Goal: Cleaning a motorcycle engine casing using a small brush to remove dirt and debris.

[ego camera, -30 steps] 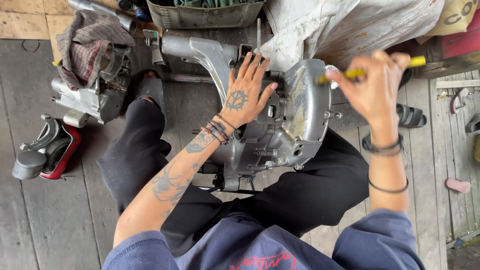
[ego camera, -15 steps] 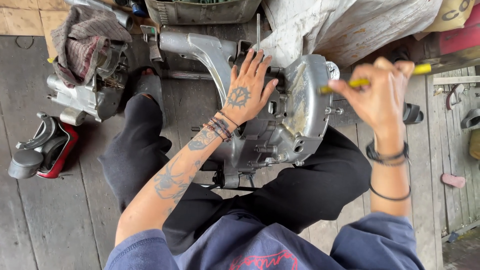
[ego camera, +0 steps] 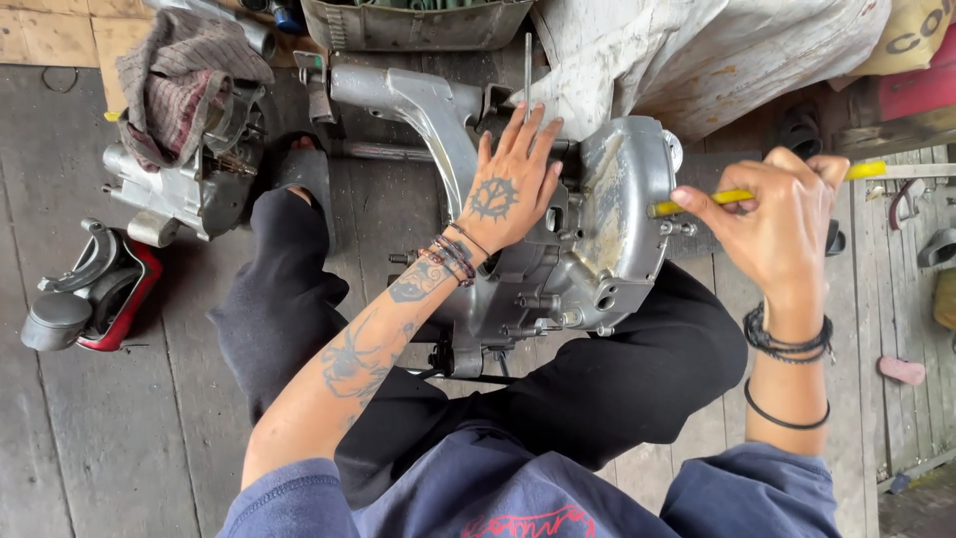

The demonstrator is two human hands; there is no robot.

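1. Engine casing [ego camera: 607, 219]: dull silver-grey, brownish grime streaks, under the flat left hand [ego camera: 508, 194].
2. Left hand: dark inked emblem on its back; forearm carries dark line tattoos.
3. Screwdriver [ego camera: 737, 196]: yellow handle, in the right hand [ego camera: 782, 224] grip.
4. Right wrist: 2 black bands.
5. Trousers [ego camera: 597, 399] below the grip: black.
6. Cloth [ego camera: 174, 75], far left of the grip: grey-brown, faint stripes.
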